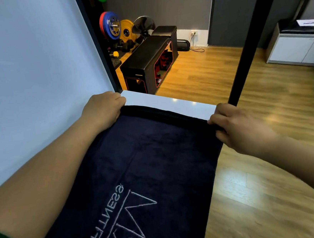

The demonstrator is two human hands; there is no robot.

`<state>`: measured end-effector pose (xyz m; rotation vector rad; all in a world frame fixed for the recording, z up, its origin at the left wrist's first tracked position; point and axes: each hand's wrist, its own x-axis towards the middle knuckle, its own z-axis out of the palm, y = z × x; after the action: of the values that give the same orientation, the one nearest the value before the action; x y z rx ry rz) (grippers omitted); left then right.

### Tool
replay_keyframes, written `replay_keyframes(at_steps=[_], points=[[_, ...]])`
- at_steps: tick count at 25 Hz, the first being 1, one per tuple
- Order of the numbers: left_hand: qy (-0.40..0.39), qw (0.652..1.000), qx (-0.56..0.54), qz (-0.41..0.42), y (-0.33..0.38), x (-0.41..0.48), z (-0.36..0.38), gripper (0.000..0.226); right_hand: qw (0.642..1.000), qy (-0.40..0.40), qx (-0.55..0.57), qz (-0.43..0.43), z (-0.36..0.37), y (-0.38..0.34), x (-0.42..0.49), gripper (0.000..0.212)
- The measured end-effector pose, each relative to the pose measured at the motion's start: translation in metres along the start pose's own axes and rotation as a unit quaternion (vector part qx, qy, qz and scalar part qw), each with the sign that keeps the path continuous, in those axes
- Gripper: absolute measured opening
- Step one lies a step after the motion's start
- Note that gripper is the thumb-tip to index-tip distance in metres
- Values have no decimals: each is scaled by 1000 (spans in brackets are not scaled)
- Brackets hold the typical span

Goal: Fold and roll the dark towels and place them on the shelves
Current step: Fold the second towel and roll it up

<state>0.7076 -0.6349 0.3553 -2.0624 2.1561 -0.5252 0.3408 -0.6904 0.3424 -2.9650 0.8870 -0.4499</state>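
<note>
Dark towel (139, 171) lay flat on the white shelf (170, 103), pale stitched lettering facing up, its far edge short of the shelf's far end. Left hand (102, 110) pinched the far-left corner against the wall (25, 76); right hand (240, 127) gripped the far-right corner at the shelf edge, beside the black post (250, 41). Both were closed on cloth.

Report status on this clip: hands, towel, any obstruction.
Left hand and right hand each grip a far corner of the dark navy embroidered towel. Towel flat on white shelf surface, unrolled. Black upright post beside right hand.
</note>
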Motion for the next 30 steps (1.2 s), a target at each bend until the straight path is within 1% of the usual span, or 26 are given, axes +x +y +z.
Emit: replay_keyframes(at_steps=[1, 3, 4, 6, 8, 9, 11, 12, 14, 16, 17, 19, 20, 22, 24, 25, 27, 29, 30], points=[[-2, 1000, -10, -6, -1, -3, 3, 12, 998, 16, -27, -47, 3, 1, -5, 21], [-17, 1000, -20, -13, -4, -7, 6, 15, 991, 36, -75, -100, 7, 3, -11, 18], [-30, 999, -29, -14, -5, -10, 6, 21, 988, 47, -93, -115, 8, 5, -12, 20], [-62, 997, -51, -18, -7, -18, 3, 37, 982, 58, -110, -140, 11, 5, -16, 35], [-81, 995, -53, -27, -5, -25, -2, 44, 982, 40, -96, -156, 8, 6, -23, 40], [-84, 995, -41, -30, -4, -27, -5, 43, 987, 22, -65, -148, 4, 6, -24, 41], [-107, 993, -29, -43, -1, -21, -13, 33, 994, -22, 6, -104, -8, 2, -16, 43], [-121, 990, -42, -56, -1, -14, -18, 27, 996, -47, 36, -64, -14, -2, -6, 45], [-153, 979, -92, -94, -2, 7, -29, 24, 992, -106, 67, 36, -25, -7, 20, 45], [-172, 969, -129, -119, -2, 24, -36, 20, 974, -165, 91, 123, -35, -10, 42, 31], [-177, 968, -130, -123, 0, 29, -38, 19, 963, -196, 108, 151, -40, -11, 48, 23], [-181, 969, -122, -117, 3, 35, -38, 25, 945, -256, 126, 161, -45, -11, 55, 15], [-187, 968, -123, -109, 3, 36, -35, 32, 938, -280, 126, 158, -45, -10, 56, 16], [-198, 966, -146, -84, -1, 35, -28, 40, 930, -310, 111, 164, -43, -8, 57, 29], [-181, 963, -191, -61, -9, 29, -21, 38, 926, -323, 86, 177, -39, -5, 58, 43], [-161, 961, -216, -58, -13, 23, -17, 37, 926, -321, 81, 180, -39, -5, 58, 47], [-106, 964, -240, -43, -17, 13, -9, 34, 937, -299, 59, 168, -41, -12, 55, 40], [-53, 976, -213, -7, -16, 4, -3, 27, 956, -258, -4, 140, -43, -22, 47, 27], [-45, 982, -183, 8, -15, 0, -3, 27, 963, -234, -40, 129, -42, -29, 40, 21]])
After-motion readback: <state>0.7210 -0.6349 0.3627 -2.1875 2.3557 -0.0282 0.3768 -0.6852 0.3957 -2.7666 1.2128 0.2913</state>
